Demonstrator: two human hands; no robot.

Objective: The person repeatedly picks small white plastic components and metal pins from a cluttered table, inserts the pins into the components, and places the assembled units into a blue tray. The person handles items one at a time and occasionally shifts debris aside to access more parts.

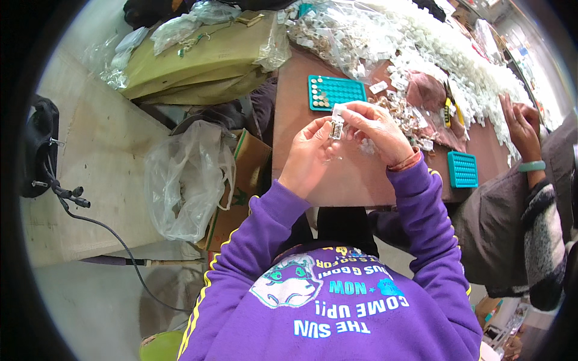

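Both my hands meet over the near part of the brown table [301, 144]. Between them is a small clear-and-white plastic part [336, 127] with metal showing inside. My left hand [309, 153] pinches it from the left with thumb and fingertips. From above and the right, my right hand [376, 129] grips its upper end. Just beyond my hands lies a teal tray [355, 90] with rows of pockets, some at its left holding small round pieces. A pile of small brown-and-white parts [403, 117] spreads to the right of my right hand.
White plastic parts [433, 48] heap along the table's far side. Yellow-handled pliers [447, 111] rest on a reddish cloth [424, 90]. A second teal tray [462, 169] sits near the right edge, beside a co-worker's hands [522, 129]. At left hangs a clear plastic bag [186, 180] by a cardboard box [247, 174].
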